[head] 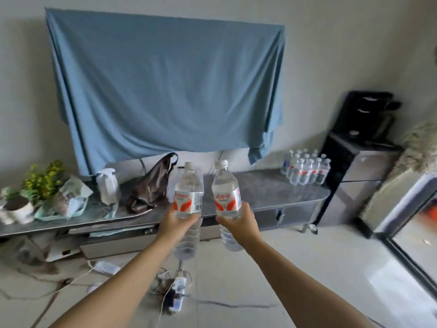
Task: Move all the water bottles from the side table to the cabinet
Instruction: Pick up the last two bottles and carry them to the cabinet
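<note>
My left hand point(177, 224) grips a clear water bottle with a red-and-white label point(188, 190), held upright in front of me. In my right hand point(238, 224) is a second bottle of the same kind point(225, 188), also upright. Both are held out above the floor, in front of the long grey cabinet point(260, 192) against the wall. Several more water bottles point(306, 170) stand grouped on the cabinet top at its right end.
A brown bag point(149, 185), a white jug, packets and potted plants point(40, 181) crowd the cabinet's left half. Above hangs a blue cloth point(165, 91). A black dispenser point(361, 138) stands to the right. Power strips and cables point(175, 290) lie on the floor.
</note>
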### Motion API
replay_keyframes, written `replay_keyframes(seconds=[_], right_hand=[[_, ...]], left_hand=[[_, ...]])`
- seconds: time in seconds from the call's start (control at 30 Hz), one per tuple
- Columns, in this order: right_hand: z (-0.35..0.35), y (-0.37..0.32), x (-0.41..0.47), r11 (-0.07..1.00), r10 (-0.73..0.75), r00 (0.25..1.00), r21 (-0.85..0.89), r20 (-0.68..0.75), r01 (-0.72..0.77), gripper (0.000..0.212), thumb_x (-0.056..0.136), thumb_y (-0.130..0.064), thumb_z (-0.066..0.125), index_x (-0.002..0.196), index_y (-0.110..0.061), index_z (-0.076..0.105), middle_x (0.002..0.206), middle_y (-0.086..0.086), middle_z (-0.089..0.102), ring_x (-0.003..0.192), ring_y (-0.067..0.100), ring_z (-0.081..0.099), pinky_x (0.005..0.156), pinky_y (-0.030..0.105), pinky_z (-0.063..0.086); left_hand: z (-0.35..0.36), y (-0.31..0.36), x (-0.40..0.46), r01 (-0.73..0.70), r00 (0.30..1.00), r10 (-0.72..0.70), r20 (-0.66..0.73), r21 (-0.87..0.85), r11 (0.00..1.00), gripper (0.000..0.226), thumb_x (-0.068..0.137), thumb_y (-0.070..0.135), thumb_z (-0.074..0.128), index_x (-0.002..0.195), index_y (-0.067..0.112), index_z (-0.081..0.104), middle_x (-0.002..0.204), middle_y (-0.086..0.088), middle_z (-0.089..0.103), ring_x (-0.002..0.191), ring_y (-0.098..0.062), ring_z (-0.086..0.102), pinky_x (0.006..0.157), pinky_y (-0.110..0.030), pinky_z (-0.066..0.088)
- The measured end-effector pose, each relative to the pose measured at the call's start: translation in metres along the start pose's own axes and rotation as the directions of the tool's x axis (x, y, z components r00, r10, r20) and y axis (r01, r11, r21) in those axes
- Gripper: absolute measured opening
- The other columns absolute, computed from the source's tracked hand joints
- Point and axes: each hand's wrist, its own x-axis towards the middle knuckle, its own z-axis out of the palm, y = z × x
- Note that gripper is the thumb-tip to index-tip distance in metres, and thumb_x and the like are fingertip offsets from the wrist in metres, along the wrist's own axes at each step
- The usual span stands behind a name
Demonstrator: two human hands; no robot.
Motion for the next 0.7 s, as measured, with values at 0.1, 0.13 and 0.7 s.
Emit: replay_keyframes(seconds=[0.1, 0.13, 0.7], right_hand=[[-0.053, 0.024, 0.011, 0.999, 0.047, 0.994, 0.021, -0.099, -0.045, 0.067, 0.073, -0.036, 0.083, 0.126, -0.015, 0.047, 0.119, 0.005, 0.060, 0.108, 0.020, 0.060, 0.096, 0.037, 0.051], [-0.073, 0.034, 0.017, 0.998, 0.066, 0.989, 0.026, -0.133, -0.063, 0.066, 0.073, -0.035, 0.083, 0.125, -0.014, 0.048, 0.118, 0.006, 0.061, 0.108, 0.022, 0.061, 0.097, 0.040, 0.052], [-0.308, 0.120, 0.203, 0.980, 0.196, 0.839, 0.135, -0.508, -0.148, 0.056, 0.071, -0.025, 0.084, 0.116, -0.005, 0.058, 0.109, 0.015, 0.066, 0.106, 0.032, 0.063, 0.092, 0.049, 0.053]], left_hand=[[0.061, 0.009, 0.028, -0.008, 0.995, 0.003, 0.100, 0.051, 0.999, 0.045, 0.074, 0.034, 0.077, 0.113, 0.023, 0.058, 0.100, 0.001, 0.070, 0.092, -0.020, 0.068, 0.083, -0.041, 0.055], [0.087, 0.013, 0.040, -0.027, 0.989, 0.017, 0.149, 0.067, 0.997, 0.044, 0.074, 0.035, 0.077, 0.112, 0.023, 0.058, 0.099, 0.002, 0.071, 0.092, -0.020, 0.068, 0.083, -0.041, 0.055], [0.394, 0.101, 0.228, -0.201, 0.833, 0.141, 0.535, 0.055, 0.978, 0.035, 0.077, 0.017, 0.076, 0.109, 0.012, 0.062, 0.100, -0.004, 0.071, 0.095, -0.022, 0.068, 0.086, -0.040, 0.055]])
